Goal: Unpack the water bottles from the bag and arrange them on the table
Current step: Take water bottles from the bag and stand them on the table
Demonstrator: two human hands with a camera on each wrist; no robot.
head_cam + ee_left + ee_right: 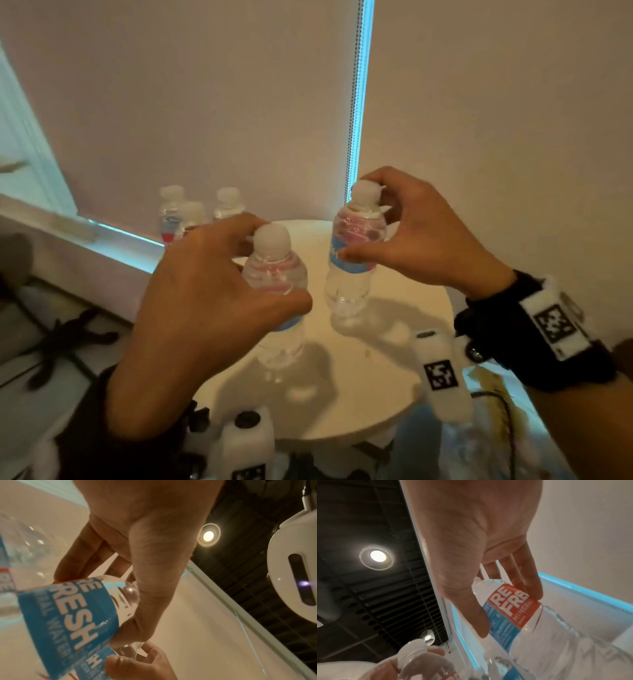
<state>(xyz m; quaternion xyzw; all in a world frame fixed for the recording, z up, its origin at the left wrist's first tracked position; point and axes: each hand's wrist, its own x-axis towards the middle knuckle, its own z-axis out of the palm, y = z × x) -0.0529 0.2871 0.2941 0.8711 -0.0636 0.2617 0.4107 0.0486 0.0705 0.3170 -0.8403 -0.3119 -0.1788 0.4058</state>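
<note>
Left hand (pixel 202 315) fingers pinch one bottle (pixel 279 298) below its cap; right hand (pixel 421 236) fingers pinch another bottle (pixel 352 260).

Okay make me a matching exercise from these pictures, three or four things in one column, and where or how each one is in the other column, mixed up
Column 1:
1. left hand
2. right hand
3. three bottles
4. round white table

Column 2:
A. grips the farther held bottle
B. stand at the table's far left
C. under both held bottles
D. grips the nearer held bottle

Pairs: 1-D, 2-A, 3-B, 4-C
</note>
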